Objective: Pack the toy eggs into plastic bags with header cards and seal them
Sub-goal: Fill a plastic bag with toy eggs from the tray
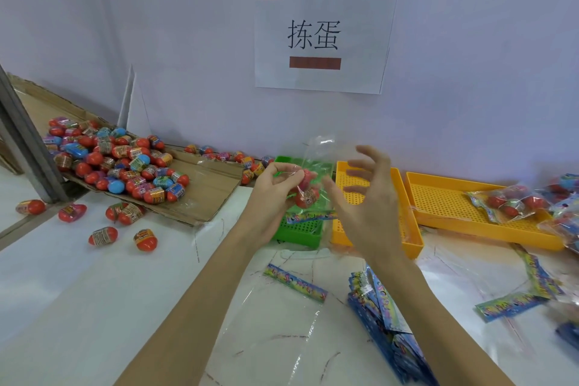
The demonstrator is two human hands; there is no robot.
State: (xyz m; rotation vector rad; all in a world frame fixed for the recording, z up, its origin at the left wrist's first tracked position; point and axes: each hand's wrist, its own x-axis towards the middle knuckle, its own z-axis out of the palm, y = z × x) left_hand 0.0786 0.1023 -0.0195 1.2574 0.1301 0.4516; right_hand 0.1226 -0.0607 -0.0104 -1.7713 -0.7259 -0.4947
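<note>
Pinching clear plastic bag [313,166] of toy eggs [305,189] with left hand [272,197], raised above green tray [300,229]. Hovering right hand [366,197] beside it, fingers spread, grasping nothing.

left hand [272,188] pinching egg bag [308,185], right hand [365,197] spread

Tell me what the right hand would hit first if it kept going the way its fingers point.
Likely the clear bag with eggs that the left hand pinches: the open right hand points its fingers left toward it. Depth is uncertain, so it might pass just in front.
</note>
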